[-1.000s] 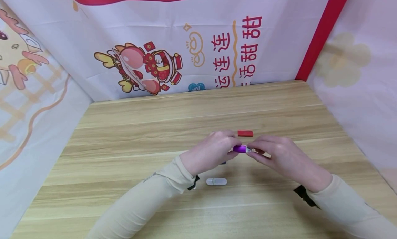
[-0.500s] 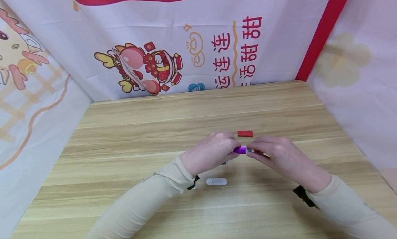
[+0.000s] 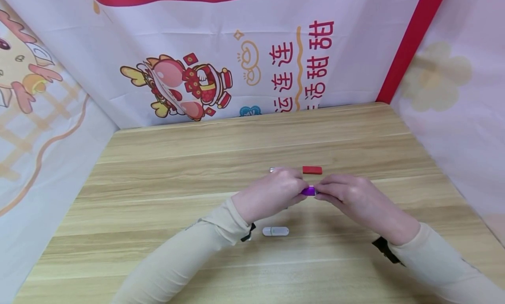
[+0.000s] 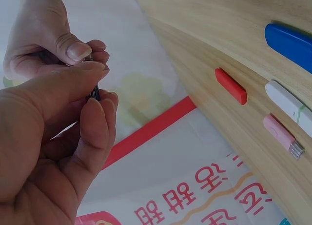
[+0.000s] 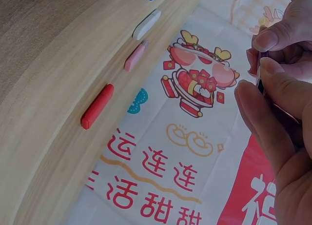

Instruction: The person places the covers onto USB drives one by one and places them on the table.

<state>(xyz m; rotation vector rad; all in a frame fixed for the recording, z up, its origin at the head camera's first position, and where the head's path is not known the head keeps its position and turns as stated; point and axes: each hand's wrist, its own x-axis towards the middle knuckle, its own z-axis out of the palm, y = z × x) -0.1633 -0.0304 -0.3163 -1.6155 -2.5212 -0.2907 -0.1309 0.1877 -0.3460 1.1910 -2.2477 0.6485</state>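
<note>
A purple USB flash drive (image 3: 309,191) is held between my two hands, above the table. My left hand (image 3: 273,191) pinches its left end between thumb and fingers. Thumb and fingers of my right hand (image 3: 355,196) pinch the right end, and the fingertips of both hands nearly meet. Most of the drive is covered; whether my right fingers hold its connector or a cap I cannot tell. In the left wrist view, only a dark sliver of it shows between the fingers.
On the wooden table (image 3: 177,164) lie a red flash drive (image 3: 312,170) behind the hands and a white one (image 3: 275,231) in front. The left wrist view also shows a pink drive (image 4: 280,131) with bare metal connector and a blue one (image 4: 292,45). Printed cloth (image 3: 221,23) hangs behind.
My left hand has shifted slightly right with the purple flash drive, closer to my right fingers. The silvery part seen earlier at its right end is now hidden.
</note>
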